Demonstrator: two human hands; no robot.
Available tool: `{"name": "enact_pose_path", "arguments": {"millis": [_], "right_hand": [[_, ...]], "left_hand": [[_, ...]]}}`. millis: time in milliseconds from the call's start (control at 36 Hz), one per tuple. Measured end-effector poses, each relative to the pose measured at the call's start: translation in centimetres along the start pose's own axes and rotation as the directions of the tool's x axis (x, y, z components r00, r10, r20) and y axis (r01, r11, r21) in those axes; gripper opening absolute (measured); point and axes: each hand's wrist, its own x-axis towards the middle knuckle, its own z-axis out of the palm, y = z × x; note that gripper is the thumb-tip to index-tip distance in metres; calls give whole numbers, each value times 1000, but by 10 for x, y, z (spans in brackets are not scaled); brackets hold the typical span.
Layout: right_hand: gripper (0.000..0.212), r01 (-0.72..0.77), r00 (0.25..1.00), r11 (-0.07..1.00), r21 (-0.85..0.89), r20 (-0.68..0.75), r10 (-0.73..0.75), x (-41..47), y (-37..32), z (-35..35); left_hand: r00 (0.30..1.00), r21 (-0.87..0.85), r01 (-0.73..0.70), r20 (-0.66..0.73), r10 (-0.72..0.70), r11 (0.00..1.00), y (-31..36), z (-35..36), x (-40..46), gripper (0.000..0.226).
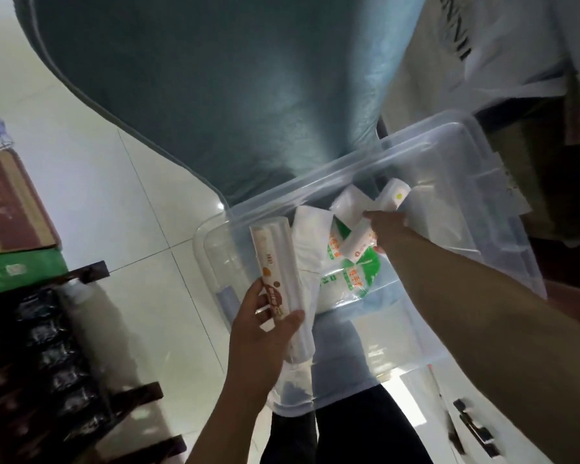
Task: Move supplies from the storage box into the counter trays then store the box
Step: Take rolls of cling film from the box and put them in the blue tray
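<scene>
A clear plastic storage box (456, 152) sits in front of me, resting partly against a teal cushion. My left hand (265, 326) grips the lower end of a long white sleeve of supplies with orange print (275, 259), held upright over the box's left edge. My right hand (387, 226) reaches into the box and holds a small white roll with an orange mark (360, 242). Around it lie other white rolls (395, 194), a white packet (310, 236) and a green-and-white printed bag (352, 276).
A teal cushion (215, 78) fills the top of the view. Cardboard boxes (10, 209) stand at the left on a white tiled floor (121, 202). A dark wooden rack (57, 370) is at the lower left. A white drawer with a dark handle (476, 426) is at the lower right.
</scene>
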Motion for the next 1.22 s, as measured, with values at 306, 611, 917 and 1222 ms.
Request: {"name": "enact_pose_path", "arguments": {"millis": [306, 611, 917, 1222], "right_hand": [[81, 80, 995, 984, 157, 49, -89, -35, 22, -2], [60, 529, 846, 849, 6, 82, -527, -181, 78, -36], [50, 738, 674, 657, 153, -116, -730, -355, 174, -81], [48, 770, 627, 570, 287, -503, -594, -450, 356, -123]], "left_hand": [[1000, -10, 13, 24, -13, 1000, 12, -20, -12, 58], [983, -23, -166, 69, 168, 986, 34, -65, -74, 68], [858, -98, -441, 247, 451, 892, 22, -125, -148, 55], [596, -123, -528, 650, 471, 840, -8, -88, -241, 44]]}}
